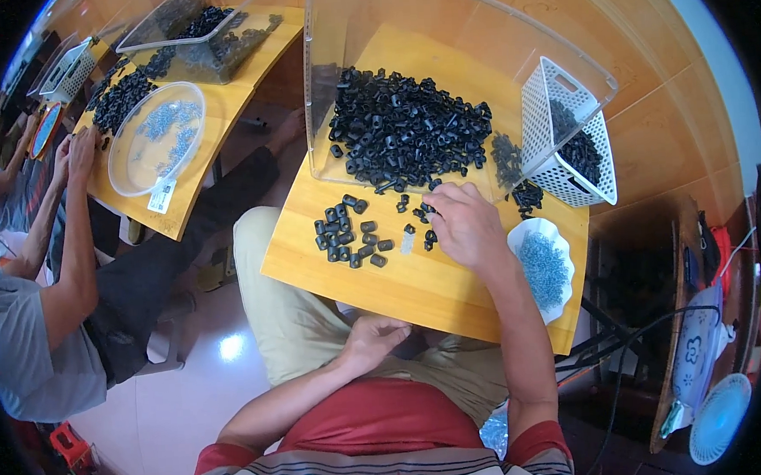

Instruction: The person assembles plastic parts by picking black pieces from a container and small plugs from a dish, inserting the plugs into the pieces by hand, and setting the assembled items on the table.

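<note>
My right hand (pixel 464 224) reaches over the wooden table, fingertips pinched together among a few small black plastic parts (pixel 419 213). Whatever sits between those fingertips is too small to make out. Just left of them lies a group of black cylindrical knobs (pixel 344 232), with a small grey strip (pixel 407 241) nearby. Low at the table's front edge, above my lap, my left hand (pixel 374 339) has its fingers closed; what they hold, if anything, is hidden. Beyond my right hand, a large heap of black parts (pixel 409 124) fills a clear plastic bin (pixel 307 86) lying open toward me.
A scalloped white dish (pixel 559 309) of tiny bluish pieces stands right of my forearm. Behind it is a white perforated basket (pixel 537 130) with black parts. On the left, another person (pixel 33 333) works at a second table (pixel 191 196) holding a round tub (pixel 119 178).
</note>
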Demonstrator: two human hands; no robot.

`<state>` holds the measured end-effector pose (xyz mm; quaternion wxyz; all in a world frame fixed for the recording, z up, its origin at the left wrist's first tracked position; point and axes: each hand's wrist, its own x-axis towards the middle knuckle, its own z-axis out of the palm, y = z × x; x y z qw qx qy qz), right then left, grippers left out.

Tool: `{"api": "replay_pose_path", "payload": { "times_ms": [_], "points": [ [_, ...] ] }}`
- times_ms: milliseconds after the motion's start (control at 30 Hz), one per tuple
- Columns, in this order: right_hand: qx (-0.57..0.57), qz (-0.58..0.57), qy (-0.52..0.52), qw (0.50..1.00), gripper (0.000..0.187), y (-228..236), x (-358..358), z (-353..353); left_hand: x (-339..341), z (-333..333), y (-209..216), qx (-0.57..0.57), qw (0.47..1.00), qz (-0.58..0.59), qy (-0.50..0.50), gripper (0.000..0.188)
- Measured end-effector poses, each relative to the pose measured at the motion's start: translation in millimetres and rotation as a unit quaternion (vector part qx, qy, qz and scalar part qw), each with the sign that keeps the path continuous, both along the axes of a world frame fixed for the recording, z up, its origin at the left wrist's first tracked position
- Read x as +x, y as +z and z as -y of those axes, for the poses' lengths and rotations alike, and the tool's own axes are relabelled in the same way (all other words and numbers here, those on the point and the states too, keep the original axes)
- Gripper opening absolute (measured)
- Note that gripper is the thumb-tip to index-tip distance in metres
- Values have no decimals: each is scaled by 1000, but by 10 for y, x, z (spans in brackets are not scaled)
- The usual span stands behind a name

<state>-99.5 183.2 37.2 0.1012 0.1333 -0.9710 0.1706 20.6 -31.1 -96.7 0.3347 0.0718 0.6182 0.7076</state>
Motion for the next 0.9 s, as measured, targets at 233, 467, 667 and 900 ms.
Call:
{"api": "replay_pose_path", "payload": {
  "times_ms": [233,467,667,900],
  "points": [
    [75,71,-14,995,25,58,-85,123,-17,18,38,-1,1000,-6,-3,13],
    [83,93,-18,992,25,22,-111,99,-22,22,65,-7,1000,3,-4,14],
    [82,120,-34,989,17,134,-128,165,-15,33,43,-7,1000,-23,2,15],
    [73,95,-34,992,20,21,-169,93,-6,32,3,7,1000,-6,6,15]
  ]
}}
